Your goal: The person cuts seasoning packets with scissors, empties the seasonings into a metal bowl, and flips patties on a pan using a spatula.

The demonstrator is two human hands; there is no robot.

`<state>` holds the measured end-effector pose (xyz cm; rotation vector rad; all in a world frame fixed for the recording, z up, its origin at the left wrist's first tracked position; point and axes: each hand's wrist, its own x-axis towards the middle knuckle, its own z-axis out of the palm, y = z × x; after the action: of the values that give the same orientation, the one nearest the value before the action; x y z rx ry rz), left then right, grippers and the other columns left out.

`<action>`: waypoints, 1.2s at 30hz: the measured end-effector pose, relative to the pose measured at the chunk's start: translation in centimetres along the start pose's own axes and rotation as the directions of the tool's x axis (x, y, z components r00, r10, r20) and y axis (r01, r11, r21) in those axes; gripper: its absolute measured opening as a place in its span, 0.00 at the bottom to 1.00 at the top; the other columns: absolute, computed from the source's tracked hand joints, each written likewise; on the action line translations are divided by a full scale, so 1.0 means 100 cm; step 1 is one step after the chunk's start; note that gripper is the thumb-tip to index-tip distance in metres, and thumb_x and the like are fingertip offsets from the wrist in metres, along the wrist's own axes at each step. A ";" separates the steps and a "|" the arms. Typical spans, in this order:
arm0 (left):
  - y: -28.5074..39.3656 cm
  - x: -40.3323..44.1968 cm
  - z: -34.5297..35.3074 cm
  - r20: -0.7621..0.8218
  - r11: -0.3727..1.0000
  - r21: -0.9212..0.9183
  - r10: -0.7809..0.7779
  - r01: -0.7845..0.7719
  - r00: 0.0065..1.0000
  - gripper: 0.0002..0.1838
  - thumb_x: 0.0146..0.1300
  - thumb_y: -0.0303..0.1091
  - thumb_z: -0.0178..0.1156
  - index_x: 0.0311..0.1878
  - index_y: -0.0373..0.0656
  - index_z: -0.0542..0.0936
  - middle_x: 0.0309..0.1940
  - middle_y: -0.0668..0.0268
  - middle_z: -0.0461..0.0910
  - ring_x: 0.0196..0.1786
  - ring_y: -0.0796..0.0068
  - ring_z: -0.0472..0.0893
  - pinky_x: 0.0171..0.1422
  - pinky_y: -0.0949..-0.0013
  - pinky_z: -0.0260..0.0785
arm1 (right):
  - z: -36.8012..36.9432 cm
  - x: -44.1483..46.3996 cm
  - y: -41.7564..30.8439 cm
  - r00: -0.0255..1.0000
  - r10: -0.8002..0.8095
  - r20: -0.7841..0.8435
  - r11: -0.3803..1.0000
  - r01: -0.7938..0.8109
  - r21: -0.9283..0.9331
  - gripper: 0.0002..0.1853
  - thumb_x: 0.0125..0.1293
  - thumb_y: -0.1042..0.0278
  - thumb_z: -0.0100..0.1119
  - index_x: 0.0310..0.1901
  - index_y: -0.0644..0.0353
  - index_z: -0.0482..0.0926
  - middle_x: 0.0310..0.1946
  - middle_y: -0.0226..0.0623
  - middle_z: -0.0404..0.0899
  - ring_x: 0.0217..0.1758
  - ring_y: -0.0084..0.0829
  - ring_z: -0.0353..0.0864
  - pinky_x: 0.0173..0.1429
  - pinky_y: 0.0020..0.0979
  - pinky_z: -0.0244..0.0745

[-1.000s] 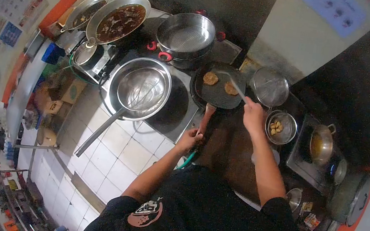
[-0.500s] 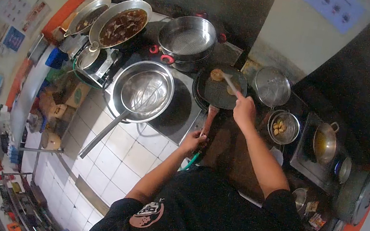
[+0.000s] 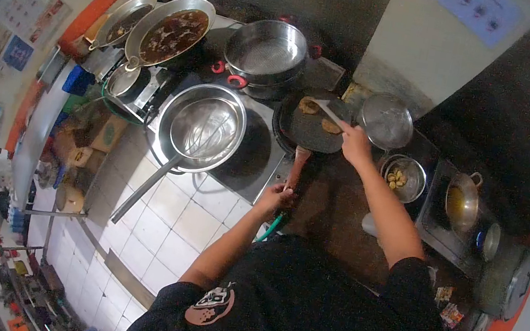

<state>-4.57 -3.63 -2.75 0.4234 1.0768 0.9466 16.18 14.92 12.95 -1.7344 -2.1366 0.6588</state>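
Note:
A dark pan (image 3: 315, 135) with a brown handle (image 3: 297, 167) sits on the stove, with two browned patties in it. One patty (image 3: 308, 105) lies at the upper left, the other (image 3: 330, 127) further right. My left hand (image 3: 274, 200) is closed at the lower end of the pan handle. My right hand (image 3: 356, 146) is closed on a light-coloured spatula (image 3: 331, 113), whose tip reaches the upper-left patty. Just right of my right hand, a small strainer bowl (image 3: 404, 179) holds several yellowish pieces.
A steel bowl (image 3: 168, 123) with a long-handled strainer stands left of the pan. Behind it is a steel pot (image 3: 265, 60) with red handles. Two woks, one (image 3: 133, 38) with dark liquid, stand back left. A round sieve (image 3: 386, 121) and small wok (image 3: 462, 202) are at right.
My right hand has moved up and slightly left, bringing the spatula from the middle of the pan to the upper-left patty. My left hand stays at the handle.

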 end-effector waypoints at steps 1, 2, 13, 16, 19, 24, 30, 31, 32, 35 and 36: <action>0.006 -0.004 0.004 -0.014 1.000 0.022 -0.007 0.008 1.000 0.20 0.63 0.36 0.60 0.55 0.37 0.72 0.38 0.65 0.79 0.36 0.74 0.78 0.40 0.72 0.71 | -0.008 -0.003 0.000 1.000 0.009 -0.021 1.000 -0.009 -0.010 0.20 0.63 0.72 0.50 0.58 0.49 0.74 0.37 0.52 0.72 0.45 0.51 0.74 0.49 0.45 0.69; 0.010 -0.005 0.006 -0.031 0.999 0.042 -0.015 0.016 0.999 0.20 0.63 0.36 0.60 0.55 0.37 0.72 0.38 0.65 0.79 0.36 0.75 0.78 0.40 0.72 0.70 | -0.020 -0.011 -0.003 0.999 0.015 -0.039 1.000 -0.016 -0.020 0.20 0.63 0.73 0.50 0.57 0.50 0.75 0.38 0.53 0.73 0.45 0.51 0.74 0.49 0.44 0.70; 0.017 -0.017 0.008 0.025 0.995 0.088 -0.055 0.053 0.998 0.21 0.63 0.44 0.60 0.53 0.41 0.74 0.34 0.72 0.76 0.31 0.80 0.74 0.35 0.75 0.67 | -0.015 -0.040 0.025 0.992 0.116 -0.050 0.987 -0.121 -0.102 0.19 0.63 0.69 0.50 0.57 0.48 0.75 0.38 0.52 0.75 0.46 0.52 0.75 0.50 0.45 0.69; 0.031 -0.038 0.013 -0.001 0.991 0.119 -0.066 0.065 0.998 0.23 0.63 0.48 0.59 0.55 0.42 0.73 0.37 0.72 0.77 0.32 0.81 0.73 0.36 0.76 0.67 | -0.004 -0.029 0.036 0.989 0.120 -0.088 0.993 -0.121 -0.008 0.19 0.63 0.68 0.51 0.56 0.47 0.76 0.39 0.52 0.75 0.45 0.51 0.75 0.50 0.44 0.69; 0.011 -0.054 -0.013 -0.047 0.994 0.055 -0.092 0.095 0.995 0.24 0.63 0.49 0.57 0.56 0.44 0.73 0.40 0.70 0.78 0.33 0.81 0.74 0.37 0.77 0.66 | -0.008 -0.029 0.034 0.983 0.134 -0.126 0.988 -0.122 0.099 0.19 0.64 0.68 0.51 0.56 0.46 0.76 0.39 0.51 0.75 0.45 0.50 0.75 0.51 0.43 0.69; -0.051 -0.109 -0.096 -0.158 0.955 0.273 -0.073 0.115 0.985 0.22 0.63 0.46 0.56 0.57 0.44 0.73 0.40 0.67 0.80 0.37 0.76 0.76 0.41 0.71 0.69 | -0.001 -0.034 0.047 0.988 0.110 -0.106 0.992 -0.103 0.069 0.19 0.65 0.70 0.50 0.57 0.45 0.75 0.40 0.48 0.74 0.48 0.48 0.74 0.52 0.41 0.68; -0.170 -0.215 -0.164 -0.209 0.661 0.742 0.066 0.114 0.976 0.18 0.63 0.42 0.56 0.50 0.41 0.78 0.42 0.59 0.81 0.46 0.67 0.79 0.48 0.66 0.70 | -0.020 -0.035 0.038 0.985 0.173 0.009 0.984 -0.172 -0.040 0.20 0.65 0.71 0.50 0.58 0.43 0.75 0.41 0.49 0.74 0.48 0.48 0.74 0.52 0.42 0.68; -0.178 -0.226 -0.165 -0.219 0.632 0.765 0.073 0.124 0.973 0.18 0.63 0.42 0.56 0.50 0.41 0.78 0.42 0.59 0.81 0.46 0.67 0.79 0.48 0.66 0.70 | -0.020 -0.032 0.041 0.987 0.164 -0.006 0.986 -0.164 -0.044 0.20 0.65 0.71 0.50 0.58 0.43 0.75 0.41 0.49 0.74 0.47 0.48 0.74 0.52 0.42 0.68; -0.187 -0.233 -0.167 -0.253 0.633 0.756 0.048 0.167 0.966 0.18 0.63 0.42 0.56 0.50 0.41 0.78 0.42 0.59 0.81 0.46 0.67 0.79 0.48 0.66 0.70 | -0.020 -0.028 0.045 0.988 0.153 -0.022 0.987 -0.154 -0.048 0.20 0.65 0.71 0.49 0.58 0.44 0.75 0.41 0.50 0.74 0.47 0.48 0.74 0.52 0.42 0.68; -0.211 -0.252 -0.171 -0.344 0.630 0.728 -0.007 0.271 0.939 0.18 0.63 0.42 0.56 0.50 0.41 0.78 0.41 0.59 0.81 0.46 0.67 0.79 0.48 0.66 0.70 | -0.020 -0.027 0.041 0.989 0.122 -0.080 0.992 -0.124 -0.019 0.19 0.64 0.71 0.49 0.57 0.46 0.76 0.41 0.50 0.74 0.47 0.48 0.75 0.52 0.42 0.68; -0.216 -0.257 -0.172 -0.368 0.634 0.715 -0.019 0.296 0.930 0.18 0.63 0.42 0.56 0.50 0.41 0.78 0.41 0.59 0.81 0.46 0.67 0.79 0.48 0.65 0.70 | -0.022 -0.026 0.036 0.989 0.111 -0.102 0.994 -0.112 -0.003 0.19 0.64 0.71 0.50 0.57 0.47 0.76 0.41 0.50 0.73 0.46 0.48 0.75 0.51 0.42 0.68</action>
<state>-14.01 -39.10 -11.45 0.8684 1.8003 0.3445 20.88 13.28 12.96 -1.8618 -1.9896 0.5773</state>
